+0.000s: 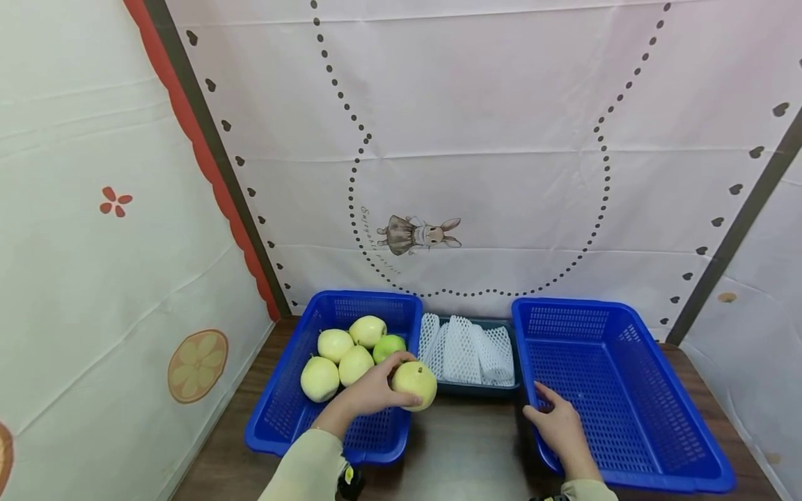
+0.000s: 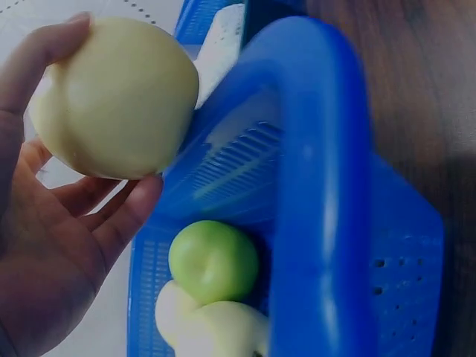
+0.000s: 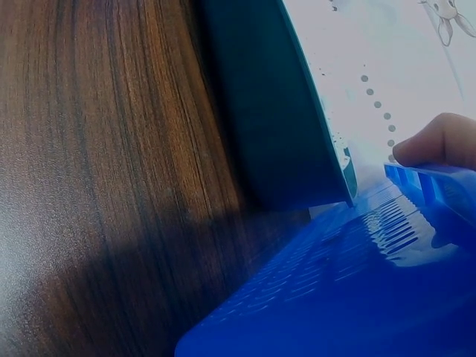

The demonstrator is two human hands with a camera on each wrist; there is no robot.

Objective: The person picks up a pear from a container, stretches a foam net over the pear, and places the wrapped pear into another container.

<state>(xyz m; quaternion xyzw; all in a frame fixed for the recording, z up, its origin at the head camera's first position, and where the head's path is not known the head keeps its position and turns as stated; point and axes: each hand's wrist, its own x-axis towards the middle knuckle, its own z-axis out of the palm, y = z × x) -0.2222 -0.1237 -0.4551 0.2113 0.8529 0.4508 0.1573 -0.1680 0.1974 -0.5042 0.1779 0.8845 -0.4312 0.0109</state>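
Note:
My left hand [image 1: 379, 387] holds a round pale yellow pear [image 1: 415, 385] above the right rim of the left blue basket [image 1: 276, 410]. In the left wrist view the thumb and fingers curve round that pear [image 2: 119, 97]. Several more pale yellow pears [image 1: 320, 379] lie in the basket, along with a greener round fruit [image 1: 389, 346]. At the right blue basket [image 1: 633, 390], my right hand [image 1: 560, 426] rests loosely on the left rim. One of its fingers [image 3: 439, 141] touches that rim in the right wrist view; the other fingers are out of sight there.
Between the blue baskets, at the back, sits a dark teal basket [image 1: 479, 391] with several white foam net sleeves [image 1: 464, 351]. In front of it is a shiny grey patch of the wooden table [image 1: 470, 445]. Printed cloth [image 1: 489, 195] hangs behind and at both sides.

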